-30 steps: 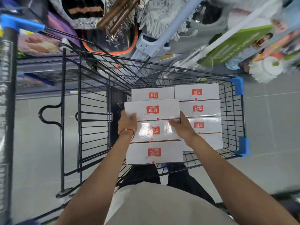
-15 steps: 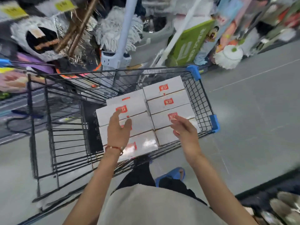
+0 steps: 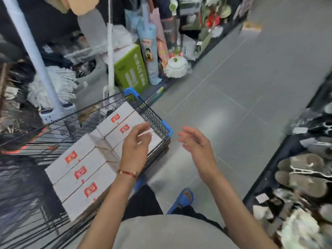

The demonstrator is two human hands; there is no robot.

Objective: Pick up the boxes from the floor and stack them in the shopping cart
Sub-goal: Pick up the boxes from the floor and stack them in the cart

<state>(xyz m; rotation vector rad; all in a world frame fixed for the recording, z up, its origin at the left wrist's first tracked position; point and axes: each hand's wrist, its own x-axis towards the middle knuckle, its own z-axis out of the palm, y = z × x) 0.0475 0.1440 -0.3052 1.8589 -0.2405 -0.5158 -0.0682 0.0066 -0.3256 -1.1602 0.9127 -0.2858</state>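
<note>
One shopping cart (image 3: 152, 116), at least five white boxes (image 3: 80, 164), one left hand (image 3: 135, 150), one right hand (image 3: 197, 146)

White boxes (image 3: 84, 169) with red labels fill the black, blue-cornered cart (image 3: 158, 121).

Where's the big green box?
In the head view it's left of centre, near the top: the green box stands just beyond the shopping cart, between a white mop pole and a tall light-blue package.

One head-worn view looks steeply down, close over the shopping cart (image 3: 152, 119).
</note>
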